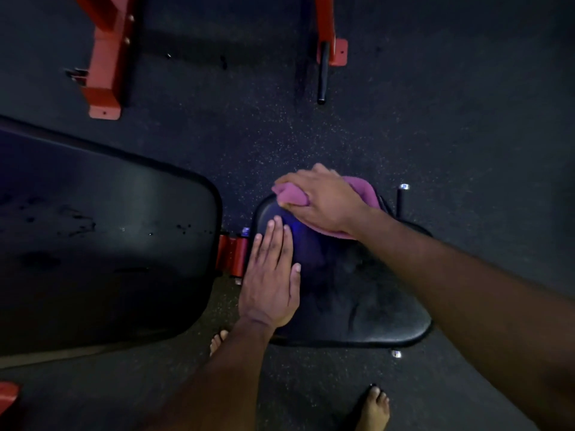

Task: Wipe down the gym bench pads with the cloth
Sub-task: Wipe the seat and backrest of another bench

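Two bare feet stand on the dark speckled floor [311, 144], the right foot [373, 409] nearest the camera and the left foot [217, 340] just short of the seat pad [357, 300], partly hidden by the left forearm. The seat pad is a black cushion with a rounded near edge. On its left part the left hand [270, 278] lies flat, fingers straight and close together, palm down on the vinyl, holding nothing. Farther along the seat pad, at its narrow far end, the right hand [323, 200] grips a bunched purple cloth [292, 194]; the fingers curl over the top of the wad and press it onto the cushion, and folds of cloth stick out past the fingertips and trail under the wrist. Left of the seat pad, across a red hinge bracket [231, 253], lies the long black back pad [102, 237], with dark wet-looking spots. Beyond the seat pad, red frame legs [104, 57] rest on the floor.
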Motion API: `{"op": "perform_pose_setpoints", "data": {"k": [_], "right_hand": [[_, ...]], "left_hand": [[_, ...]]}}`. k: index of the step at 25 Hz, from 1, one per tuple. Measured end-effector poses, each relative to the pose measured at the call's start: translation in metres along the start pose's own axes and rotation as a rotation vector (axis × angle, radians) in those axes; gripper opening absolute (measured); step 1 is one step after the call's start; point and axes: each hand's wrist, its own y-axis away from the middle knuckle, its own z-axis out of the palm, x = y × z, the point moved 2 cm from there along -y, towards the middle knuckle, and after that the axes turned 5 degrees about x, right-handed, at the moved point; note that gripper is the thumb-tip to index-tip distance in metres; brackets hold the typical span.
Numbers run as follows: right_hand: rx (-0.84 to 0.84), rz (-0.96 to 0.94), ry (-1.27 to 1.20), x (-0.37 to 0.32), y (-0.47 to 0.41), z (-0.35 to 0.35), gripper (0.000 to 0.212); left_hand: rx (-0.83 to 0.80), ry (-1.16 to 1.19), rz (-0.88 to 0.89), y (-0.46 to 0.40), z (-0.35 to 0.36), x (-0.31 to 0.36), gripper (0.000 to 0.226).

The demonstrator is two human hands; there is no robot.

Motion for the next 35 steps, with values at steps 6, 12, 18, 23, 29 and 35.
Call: {"op": "perform_pose_setpoints", "data": {"k": [6, 12, 18, 23, 29, 35], "right_hand": [[-0.126, 0.373, -0.260, 0.085, 0.077, -0.039, 0.041], [-0.318, 0.276, -0.300, 0.006, -0.055, 0.005, 0.039], [-0.418, 0.176, -0.346, -0.010, -0.077, 0.015, 0.034], [-0.199, 0.378, -0.341, 0.075, 0.039, -0.025, 0.050], [-0.045, 0.621, -0.278, 0.124, 0.142, -0.056, 0.068], [-0.173, 0.290, -0.060, 0.022, -0.001, -0.021, 0.059]], "left_hand": [[-0.002, -0.026, 0.000, -0.002, 0.000, -0.001, 0.068], [0.000, -0.023, -0.004, 0.000, 0.001, 0.000, 0.071], [0.018, -0.024, 0.002, -0.002, -0.001, 0.001, 0.071], [0.012, -0.058, 0.017, -0.001, 0.001, 0.000, 0.073], [0.025, -0.069, 0.015, -0.001, 0.002, 0.002, 0.074], [0.024, -0.067, 0.010, 0.001, 0.003, 0.000, 0.073]]}}
